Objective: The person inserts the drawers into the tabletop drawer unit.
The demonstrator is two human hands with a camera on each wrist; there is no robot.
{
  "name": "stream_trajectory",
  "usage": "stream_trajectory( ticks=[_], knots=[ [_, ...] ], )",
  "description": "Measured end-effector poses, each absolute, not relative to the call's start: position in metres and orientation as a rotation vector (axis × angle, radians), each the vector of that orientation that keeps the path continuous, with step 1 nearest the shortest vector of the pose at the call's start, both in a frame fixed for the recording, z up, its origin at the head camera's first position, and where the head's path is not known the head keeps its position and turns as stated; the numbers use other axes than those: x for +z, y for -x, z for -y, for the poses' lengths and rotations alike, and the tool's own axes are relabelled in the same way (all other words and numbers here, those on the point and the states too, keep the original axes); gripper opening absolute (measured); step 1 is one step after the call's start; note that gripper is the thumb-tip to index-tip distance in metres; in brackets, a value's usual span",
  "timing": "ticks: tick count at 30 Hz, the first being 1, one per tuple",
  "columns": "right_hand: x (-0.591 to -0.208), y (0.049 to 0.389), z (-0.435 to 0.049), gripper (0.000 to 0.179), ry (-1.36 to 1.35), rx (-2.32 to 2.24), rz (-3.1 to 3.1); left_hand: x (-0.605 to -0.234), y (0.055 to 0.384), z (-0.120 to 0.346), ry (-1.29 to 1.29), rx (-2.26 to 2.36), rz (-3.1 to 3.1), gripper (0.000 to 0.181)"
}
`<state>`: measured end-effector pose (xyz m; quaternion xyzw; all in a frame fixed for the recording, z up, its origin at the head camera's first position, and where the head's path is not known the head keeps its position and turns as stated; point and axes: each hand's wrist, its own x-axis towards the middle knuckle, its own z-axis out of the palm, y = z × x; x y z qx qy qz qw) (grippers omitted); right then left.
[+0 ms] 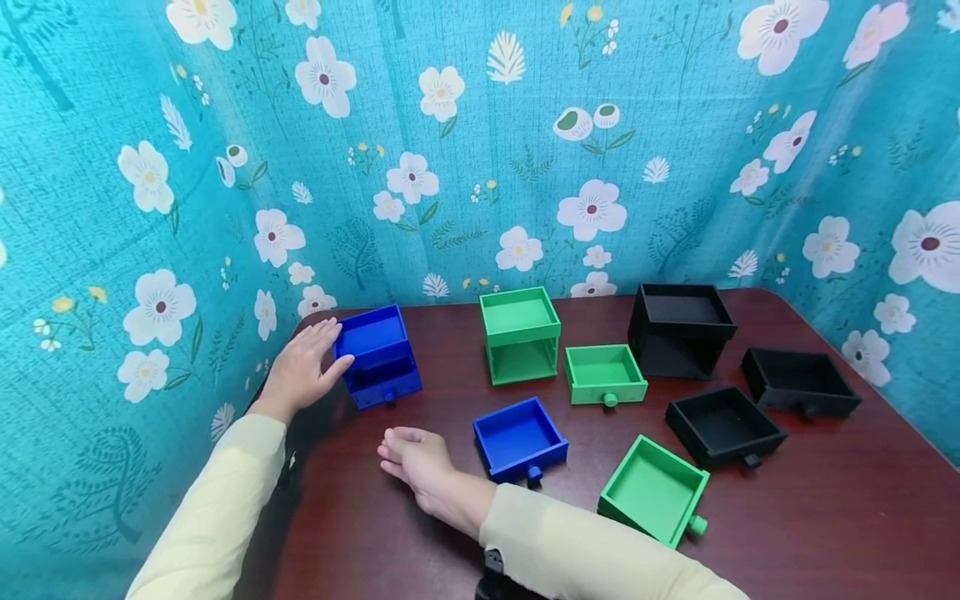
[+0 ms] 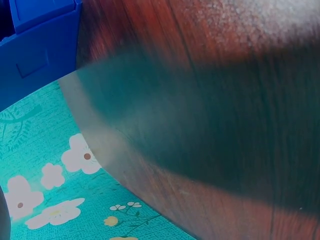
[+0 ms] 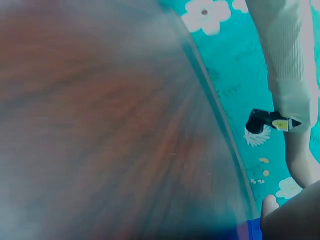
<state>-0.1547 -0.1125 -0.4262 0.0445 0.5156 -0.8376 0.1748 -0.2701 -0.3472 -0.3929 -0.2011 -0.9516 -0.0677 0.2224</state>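
Note:
In the head view my left hand (image 1: 306,362) touches the left side of a blue two-tier drawer cabinet (image 1: 372,329), fingers straight along its upper edge and thumb at the front. A blue drawer with a round knob (image 1: 388,395) sits in the cabinet's lower slot; the slot above it has no drawer. Part of the same cabinet (image 2: 42,60) shows in the left wrist view. My right hand (image 1: 423,471) is over the table in front of the cabinet, fingers loosely bent and holding nothing. Right of it lies a loose blue drawer (image 1: 519,437).
A green cabinet (image 1: 521,321) and a black cabinet (image 1: 678,308) stand at the back, both without drawers. Loose green drawers (image 1: 602,367) (image 1: 652,487) and black drawers (image 1: 723,425) (image 1: 801,379) lie about the dark wooden table (image 1: 847,500). A flowered curtain (image 1: 465,150) surrounds it.

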Motion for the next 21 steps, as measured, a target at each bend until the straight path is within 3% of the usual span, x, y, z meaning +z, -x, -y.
stream_trajectory(
  ticks=[7,21],
  knots=[
    [-0.418,0.138,0.08,0.026,-0.072,-2.305,-1.505,-0.392,0.271,0.349,0.562,-0.184,2.623,0.068],
    [-0.421,0.109,-0.004,0.034,0.036,-2.142,-1.617,-0.391,0.268,0.348,0.565,-0.18,2.643,0.069]
  ],
)
